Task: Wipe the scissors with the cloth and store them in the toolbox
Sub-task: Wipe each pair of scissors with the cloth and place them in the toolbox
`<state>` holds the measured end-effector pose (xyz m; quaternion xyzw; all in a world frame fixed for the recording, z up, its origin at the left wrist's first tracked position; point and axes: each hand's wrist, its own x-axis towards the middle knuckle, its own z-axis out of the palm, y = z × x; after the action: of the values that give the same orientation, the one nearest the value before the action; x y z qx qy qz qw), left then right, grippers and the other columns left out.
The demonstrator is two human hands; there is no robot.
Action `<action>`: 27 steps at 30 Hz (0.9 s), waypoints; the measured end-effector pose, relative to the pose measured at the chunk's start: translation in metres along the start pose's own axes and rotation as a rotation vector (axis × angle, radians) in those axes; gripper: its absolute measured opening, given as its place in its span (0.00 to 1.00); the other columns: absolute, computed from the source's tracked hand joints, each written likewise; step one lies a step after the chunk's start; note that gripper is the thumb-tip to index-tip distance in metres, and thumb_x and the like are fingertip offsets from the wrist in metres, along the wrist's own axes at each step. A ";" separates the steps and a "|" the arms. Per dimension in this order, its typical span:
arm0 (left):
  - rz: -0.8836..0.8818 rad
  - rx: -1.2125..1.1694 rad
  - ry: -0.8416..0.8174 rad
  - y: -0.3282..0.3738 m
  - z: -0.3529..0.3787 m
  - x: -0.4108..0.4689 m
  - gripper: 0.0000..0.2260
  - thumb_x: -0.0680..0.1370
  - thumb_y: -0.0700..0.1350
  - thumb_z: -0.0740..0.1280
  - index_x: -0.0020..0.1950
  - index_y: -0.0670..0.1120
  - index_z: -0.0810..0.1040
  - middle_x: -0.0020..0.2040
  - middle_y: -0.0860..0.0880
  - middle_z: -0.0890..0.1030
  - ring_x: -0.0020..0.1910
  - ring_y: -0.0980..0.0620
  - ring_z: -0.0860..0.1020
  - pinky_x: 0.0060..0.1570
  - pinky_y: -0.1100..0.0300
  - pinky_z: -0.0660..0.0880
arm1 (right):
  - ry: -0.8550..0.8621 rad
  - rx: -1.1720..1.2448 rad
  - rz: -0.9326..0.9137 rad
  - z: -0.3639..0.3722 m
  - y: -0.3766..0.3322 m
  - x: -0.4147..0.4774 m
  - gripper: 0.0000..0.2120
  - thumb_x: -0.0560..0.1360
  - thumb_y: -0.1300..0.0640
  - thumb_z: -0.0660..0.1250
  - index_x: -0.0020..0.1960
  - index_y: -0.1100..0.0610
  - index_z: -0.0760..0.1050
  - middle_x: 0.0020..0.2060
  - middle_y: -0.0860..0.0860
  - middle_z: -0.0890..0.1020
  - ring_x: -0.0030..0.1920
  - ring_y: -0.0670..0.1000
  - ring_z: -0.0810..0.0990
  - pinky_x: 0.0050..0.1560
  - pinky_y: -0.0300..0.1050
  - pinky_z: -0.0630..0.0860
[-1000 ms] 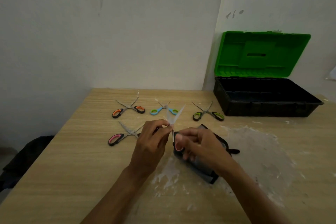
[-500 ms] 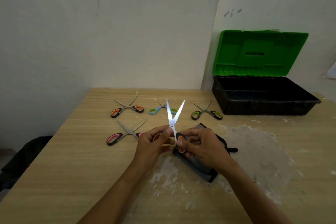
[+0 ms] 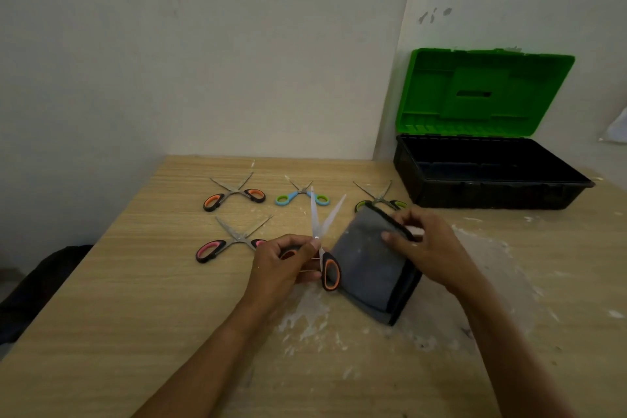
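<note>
Orange-handled scissors point(image 3: 329, 270), blades apart, pinched by left hand point(image 3: 281, 265) | right hand point(image 3: 427, 248) pinches grey cloth point(image 3: 366, 268) beside scissors | step: wipe apparently beginning | next: probably cloth onto blades

Bare workroom: plain walls point(image 3: 237, 44), stained worktable point(image 3: 135, 316), toolbox point(image 3: 492, 193).

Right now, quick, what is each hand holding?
Left hand: holds the orange-and-black-handled metal scissors, blades spread.
Right hand: grips the folded grey cloth by its far edge.
</note>
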<state>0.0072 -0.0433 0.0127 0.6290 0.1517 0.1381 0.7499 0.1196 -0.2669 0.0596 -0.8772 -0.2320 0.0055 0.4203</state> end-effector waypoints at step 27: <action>0.033 0.286 -0.296 0.017 -0.028 0.003 0.05 0.75 0.45 0.76 0.47 0.45 0.88 0.43 0.40 0.87 0.34 0.52 0.83 0.33 0.62 0.79 | 0.488 -0.450 -0.209 0.028 -0.021 0.007 0.23 0.72 0.71 0.67 0.66 0.64 0.75 0.59 0.63 0.76 0.54 0.63 0.74 0.52 0.56 0.74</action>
<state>-0.0021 -0.0138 0.0250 0.7448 0.0478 0.0334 0.6647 0.1112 -0.2320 0.0585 -0.8949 -0.2088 -0.2987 0.2576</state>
